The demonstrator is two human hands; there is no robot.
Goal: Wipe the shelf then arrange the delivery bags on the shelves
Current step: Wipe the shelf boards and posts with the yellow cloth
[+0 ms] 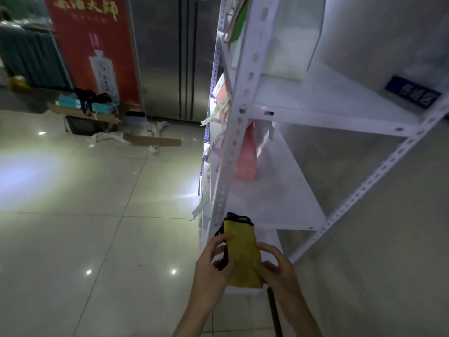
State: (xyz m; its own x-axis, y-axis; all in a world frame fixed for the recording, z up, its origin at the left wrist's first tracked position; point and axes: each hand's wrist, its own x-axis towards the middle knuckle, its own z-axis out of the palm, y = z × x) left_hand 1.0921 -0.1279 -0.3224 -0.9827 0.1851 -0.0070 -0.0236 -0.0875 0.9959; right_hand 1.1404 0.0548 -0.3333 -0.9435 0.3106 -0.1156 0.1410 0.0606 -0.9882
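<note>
From the head view, we are holding a yellow cloth [244, 254] with a dark edge in both hands, low in the picture at about 6 o'clock. Our left hand [213, 261] is gripping the cloth's left side, fingers curled over the dark trim, and our right hand [277, 266] is pinching the right side with thumb and fingers. We are probably folding or flattening it into a pad, which would give a firm face for wiping; that is our reading, not something shown. The cloth is hanging just in front of the lower shelf board [279, 190], close to it but not yet touching, so the wiping looks not yet begun.

The white metal shelf rack [233, 147] is rising from 6 o'clock toward 12 o'clock, its punched uprights running steeply up the picture. A pink bag [246, 154] is standing upright on the lower board at about 1 o'clock from the cloth, near the front upright. A pale bag [274, 42] is sitting on the board above, toward 12 o'clock. More bags and paper slips are crowding the rack's far side, too blurred to sort.

Around us, a glossy tiled floor [85, 203] is spreading out to 9 o'clock, catching light spots. A red poster [94, 45] is standing at 11 o'clock, with flattened cardboard [153, 141] and clutter lying below it. A steel cabinet [175, 57] is standing behind.
</note>
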